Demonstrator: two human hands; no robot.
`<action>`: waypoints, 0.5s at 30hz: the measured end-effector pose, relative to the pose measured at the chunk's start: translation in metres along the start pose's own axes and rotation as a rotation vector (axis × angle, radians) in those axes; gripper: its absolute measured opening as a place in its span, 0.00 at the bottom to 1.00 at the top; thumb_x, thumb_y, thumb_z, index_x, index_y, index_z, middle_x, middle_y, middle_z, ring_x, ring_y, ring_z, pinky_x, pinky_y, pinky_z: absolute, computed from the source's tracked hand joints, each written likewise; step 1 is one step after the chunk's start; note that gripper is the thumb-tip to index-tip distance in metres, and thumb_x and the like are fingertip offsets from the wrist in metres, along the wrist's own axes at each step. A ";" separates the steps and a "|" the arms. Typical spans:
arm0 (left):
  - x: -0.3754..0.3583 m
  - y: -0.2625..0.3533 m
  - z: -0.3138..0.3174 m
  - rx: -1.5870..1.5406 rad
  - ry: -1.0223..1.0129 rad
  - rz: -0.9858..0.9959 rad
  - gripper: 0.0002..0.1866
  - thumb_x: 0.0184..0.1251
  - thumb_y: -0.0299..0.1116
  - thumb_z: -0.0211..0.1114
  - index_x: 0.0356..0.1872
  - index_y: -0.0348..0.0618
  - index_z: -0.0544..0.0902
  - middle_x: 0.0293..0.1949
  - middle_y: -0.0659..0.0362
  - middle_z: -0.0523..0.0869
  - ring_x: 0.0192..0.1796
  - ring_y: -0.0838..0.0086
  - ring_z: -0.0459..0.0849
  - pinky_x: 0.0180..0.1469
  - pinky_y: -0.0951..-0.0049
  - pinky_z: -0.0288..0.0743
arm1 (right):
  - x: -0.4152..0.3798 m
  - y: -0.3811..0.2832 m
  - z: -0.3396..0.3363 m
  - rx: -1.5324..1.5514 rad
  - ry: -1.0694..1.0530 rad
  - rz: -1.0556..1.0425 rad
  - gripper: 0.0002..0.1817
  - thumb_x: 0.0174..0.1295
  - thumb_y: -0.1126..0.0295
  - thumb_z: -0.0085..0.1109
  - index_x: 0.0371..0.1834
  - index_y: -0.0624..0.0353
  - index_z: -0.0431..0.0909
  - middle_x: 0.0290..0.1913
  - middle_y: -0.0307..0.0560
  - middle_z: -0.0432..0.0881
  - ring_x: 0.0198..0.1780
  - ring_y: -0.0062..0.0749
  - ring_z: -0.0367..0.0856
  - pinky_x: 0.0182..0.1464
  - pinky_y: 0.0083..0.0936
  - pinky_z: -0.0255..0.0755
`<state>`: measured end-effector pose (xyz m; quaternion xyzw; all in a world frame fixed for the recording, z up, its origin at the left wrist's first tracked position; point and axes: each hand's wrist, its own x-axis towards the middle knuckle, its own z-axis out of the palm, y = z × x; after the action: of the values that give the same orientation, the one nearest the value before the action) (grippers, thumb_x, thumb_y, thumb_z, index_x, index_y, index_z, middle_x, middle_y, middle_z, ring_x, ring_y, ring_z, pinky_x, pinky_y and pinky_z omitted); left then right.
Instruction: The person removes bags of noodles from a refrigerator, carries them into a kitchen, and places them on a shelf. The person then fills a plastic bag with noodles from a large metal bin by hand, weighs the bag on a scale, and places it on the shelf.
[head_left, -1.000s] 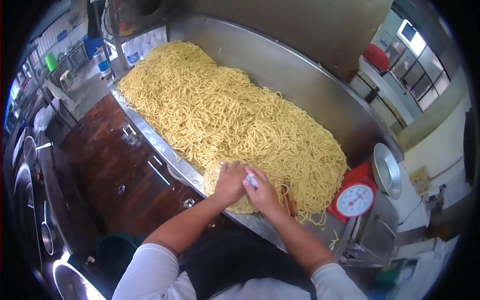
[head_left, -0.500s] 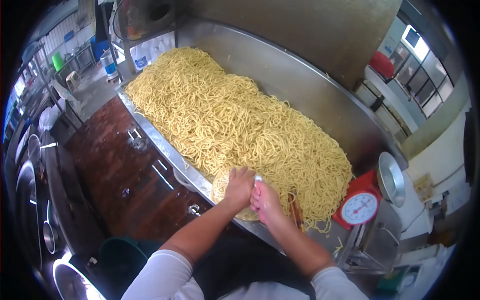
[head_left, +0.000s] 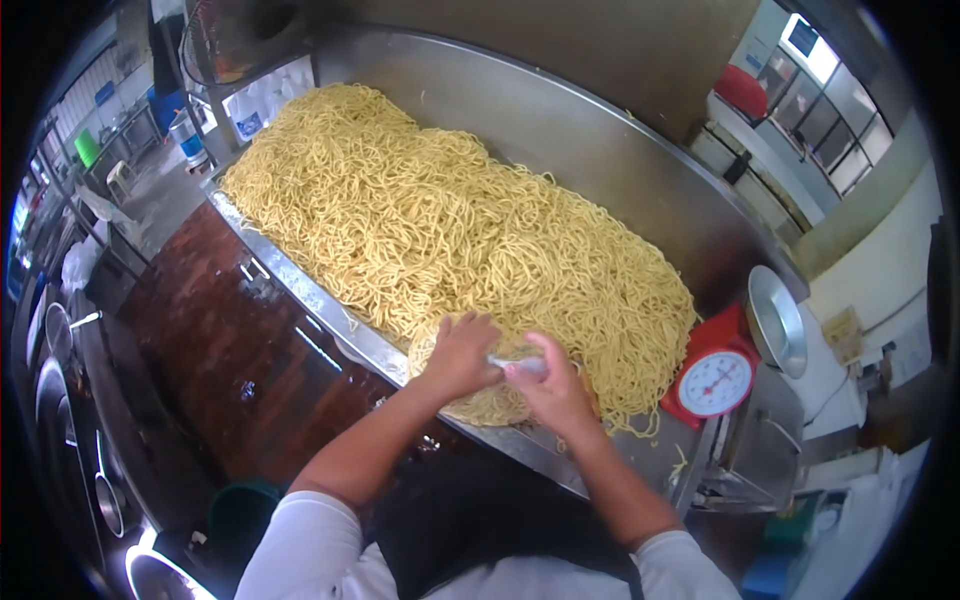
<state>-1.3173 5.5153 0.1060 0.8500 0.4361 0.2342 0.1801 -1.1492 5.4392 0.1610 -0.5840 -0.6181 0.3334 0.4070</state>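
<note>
A clear plastic bag [head_left: 492,408] filled with noodles rests at the front edge of the metal trough, below both hands. Its gathered neck stretches between them. My left hand [head_left: 463,357] grips one side of the neck near the thumb, its other fingers reaching forward over the bag. On the other side, my right hand [head_left: 556,392] pinches the whitish twisted plastic, index finger raised. Behind the bag lies a big heap of yellow noodles [head_left: 450,215]. An orange-brown object just right of my right hand is mostly hidden.
The metal trough [head_left: 560,95] has a tall back wall. A red dial scale [head_left: 712,380] with a metal pan [head_left: 777,322] stands at the right end. Woks [head_left: 165,575] line the lower left, past a wet reddish-brown floor [head_left: 230,330]. A green bin [head_left: 240,515] is close by.
My hands were pressed together over the bag's neck; now they have moved apart, with the plastic stretched between them. My right fingers have uncurled somewhat. The camera view has shifted slightly.
</note>
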 end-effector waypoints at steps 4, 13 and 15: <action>-0.040 -0.015 -0.032 -0.259 0.172 -0.067 0.37 0.48 0.47 0.75 0.59 0.39 0.75 0.63 0.43 0.73 0.68 0.48 0.67 0.71 0.52 0.58 | -0.009 0.039 -0.025 -0.114 -0.029 0.120 0.37 0.57 0.49 0.67 0.63 0.61 0.69 0.55 0.56 0.78 0.53 0.39 0.79 0.53 0.34 0.73; -0.149 -0.092 -0.009 -0.628 0.167 -0.578 0.20 0.60 0.36 0.71 0.51 0.39 0.81 0.39 0.58 0.86 0.41 0.76 0.84 0.47 0.73 0.79 | 0.024 0.041 0.053 -0.586 -0.034 -0.121 0.20 0.57 0.55 0.63 0.41 0.62 0.80 0.44 0.59 0.81 0.48 0.57 0.77 0.51 0.46 0.69; -0.159 -0.069 -0.034 -0.621 0.137 -0.547 0.20 0.62 0.38 0.69 0.52 0.39 0.81 0.41 0.55 0.87 0.44 0.73 0.86 0.51 0.72 0.79 | 0.033 0.024 0.064 -0.662 -0.055 -0.068 0.16 0.59 0.58 0.61 0.33 0.63 0.80 0.34 0.59 0.81 0.40 0.59 0.78 0.44 0.49 0.69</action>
<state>-1.4626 5.4251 0.0607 0.5905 0.5653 0.3544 0.4540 -1.1950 5.4787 0.1150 -0.6543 -0.7229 0.1163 0.1893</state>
